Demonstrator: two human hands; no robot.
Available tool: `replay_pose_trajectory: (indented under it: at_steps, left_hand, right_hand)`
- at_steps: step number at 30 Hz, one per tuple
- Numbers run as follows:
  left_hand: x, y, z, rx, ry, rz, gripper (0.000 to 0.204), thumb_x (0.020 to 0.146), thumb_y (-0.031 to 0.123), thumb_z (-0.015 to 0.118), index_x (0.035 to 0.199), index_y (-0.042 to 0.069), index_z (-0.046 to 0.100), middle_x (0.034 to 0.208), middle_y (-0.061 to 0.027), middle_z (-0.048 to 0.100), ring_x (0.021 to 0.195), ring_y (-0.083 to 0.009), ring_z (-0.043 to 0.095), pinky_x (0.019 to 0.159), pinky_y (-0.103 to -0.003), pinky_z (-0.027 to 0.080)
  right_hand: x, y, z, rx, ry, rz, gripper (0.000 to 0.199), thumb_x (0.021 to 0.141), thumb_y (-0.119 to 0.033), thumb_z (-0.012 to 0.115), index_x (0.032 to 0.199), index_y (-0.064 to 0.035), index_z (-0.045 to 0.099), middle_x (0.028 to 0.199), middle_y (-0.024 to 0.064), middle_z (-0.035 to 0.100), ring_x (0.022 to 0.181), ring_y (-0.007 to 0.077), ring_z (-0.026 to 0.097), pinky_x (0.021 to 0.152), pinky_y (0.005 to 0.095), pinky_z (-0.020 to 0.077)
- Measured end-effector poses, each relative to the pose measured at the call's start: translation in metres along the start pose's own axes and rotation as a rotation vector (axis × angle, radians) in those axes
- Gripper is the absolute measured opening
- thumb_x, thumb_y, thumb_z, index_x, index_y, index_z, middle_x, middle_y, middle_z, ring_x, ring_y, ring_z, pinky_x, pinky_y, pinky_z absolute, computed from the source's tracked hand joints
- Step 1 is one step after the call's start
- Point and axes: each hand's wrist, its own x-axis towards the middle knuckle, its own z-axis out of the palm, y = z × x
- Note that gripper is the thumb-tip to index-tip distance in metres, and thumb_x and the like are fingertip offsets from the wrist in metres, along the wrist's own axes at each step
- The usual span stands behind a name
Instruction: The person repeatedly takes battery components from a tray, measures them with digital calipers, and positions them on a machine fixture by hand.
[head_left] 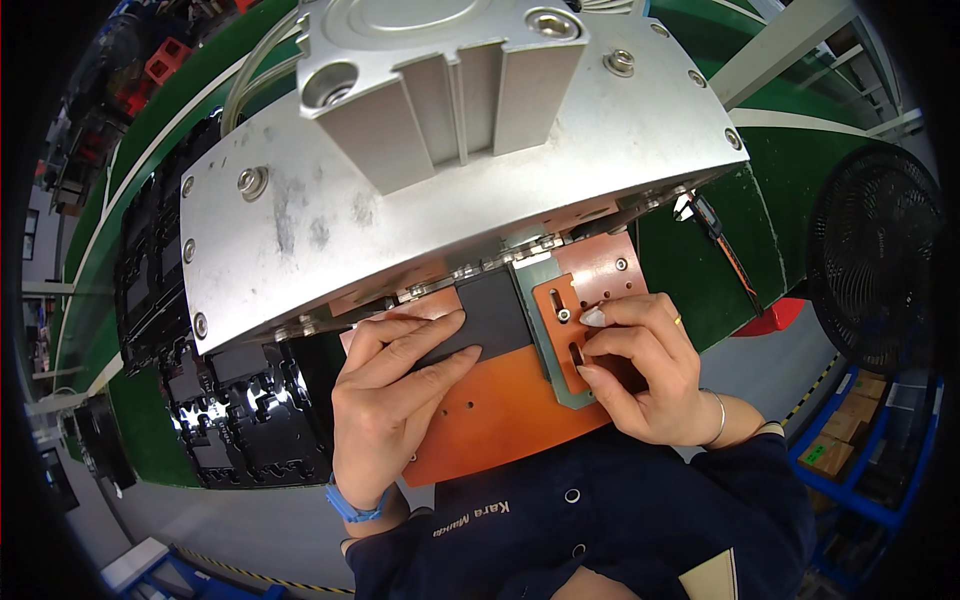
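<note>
My left hand [395, 385] lies with fingers stretched over a flat dark grey piece [495, 315], index fingertip and thumb tip on its left part. The piece sits on an orange base plate [490, 420], its far edge beneath the metal machine head. My right hand [645, 370] is bent over the right edge of a small orange slotted plate [560, 325]. Its thumb and fingertips are apart beside the slots, and no held thing shows between them. A screw [564, 315] sits in the upper slot. Under the slotted plate lies a grey-green strip [575, 400].
The silver machine block [450, 210] overhangs the plates. Glossy black trays [245, 410] stand at the left on the green bench [140, 430]. At the right are a caliper [725, 245], a black fan [870, 260] and a blue rack with cartons [845, 425].
</note>
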Motion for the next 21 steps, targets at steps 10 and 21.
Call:
replay_pose_trajectory:
  at_steps: [10, 21]
  left_hand:
    - [-0.0022, -0.0003, 0.0002, -0.026, 0.001, -0.027, 0.025, 0.069, 0.006, 0.078, 0.094, 0.011, 0.079, 0.107, -0.007, 0.073, 0.091, -0.0216, 0.06, 0.081, -0.031, 0.051]
    - [0.0, -0.001, 0.0, -0.025, 0.001, -0.014, 0.026, 0.069, 0.006, 0.078, 0.094, 0.011, 0.079, 0.107, -0.0065, 0.073, 0.091, -0.0218, 0.06, 0.08, -0.031, 0.051]
  right_hand:
    - [0.0087, -0.0099, 0.0004, -0.193, -0.253, -0.121, 0.052, 0.073, -0.03, 0.079, 0.119, -0.0105, 0.065, 0.136, 0.014, 0.05, 0.117, 0.0302, 0.049, 0.096, 0.0435, 0.0413]
    - [0.0085, -0.0096, 0.0034, -0.232, -0.287, -0.111, 0.053, 0.075, -0.036, 0.076, 0.121, -0.0115, 0.064, 0.137, 0.0119, 0.05, 0.123, 0.0294, 0.047, 0.098, 0.0436, 0.0399]
